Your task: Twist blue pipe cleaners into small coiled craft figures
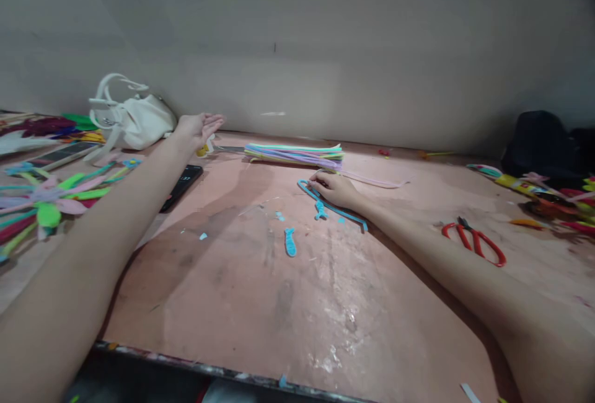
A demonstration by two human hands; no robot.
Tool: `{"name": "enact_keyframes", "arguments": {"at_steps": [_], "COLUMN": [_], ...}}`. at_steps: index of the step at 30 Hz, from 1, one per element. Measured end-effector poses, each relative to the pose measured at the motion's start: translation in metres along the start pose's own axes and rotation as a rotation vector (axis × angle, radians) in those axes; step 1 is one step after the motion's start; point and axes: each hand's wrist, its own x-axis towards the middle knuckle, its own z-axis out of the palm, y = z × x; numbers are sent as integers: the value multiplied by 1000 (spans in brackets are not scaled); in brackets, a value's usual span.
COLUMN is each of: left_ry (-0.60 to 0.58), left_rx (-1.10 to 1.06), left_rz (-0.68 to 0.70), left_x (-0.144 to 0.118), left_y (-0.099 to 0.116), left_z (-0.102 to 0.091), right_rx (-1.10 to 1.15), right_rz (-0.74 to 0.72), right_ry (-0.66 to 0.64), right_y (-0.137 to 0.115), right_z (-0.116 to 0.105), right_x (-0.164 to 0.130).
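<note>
My left hand [199,130] is stretched toward the back of the table, fingers extended and apart, with nothing in it. Just below it lies what looks like a pair of scissors [227,149] with a yellow and white handle, its blade reaching to a bundle of pastel pipe cleaners [297,155]. My right hand [335,188] rests on the table, fingers curled over a bent blue pipe cleaner [344,212]; the fingertips are partly hidden. Close to that hand are two small twisted blue pieces, one fish-shaped [320,209] and one longer [290,242].
Red-handled pliers [476,243] lie right of my forearm. A phone [186,185], a white handbag [144,121] and a pipe-cleaner flower [49,198] are at left. Dark fabric [530,146] and colourful craft pieces sit far right. A grey wall [297,49] closes off the back.
</note>
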Motion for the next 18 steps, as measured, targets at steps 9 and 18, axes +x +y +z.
{"name": "enact_keyframes", "arguments": {"at_steps": [9,18], "left_ry": [405,390], "left_rx": [41,96], "left_rz": [-168,-161], "left_x": [-7,-13], "left_y": [-12,-21], "left_z": [4,7], "right_rx": [-127,-166], "right_rz": [12,27], "right_ry": [-30,-37], "right_y": [-3,-10], "right_z": [-1,-3], "right_x": [-1,-4]}}
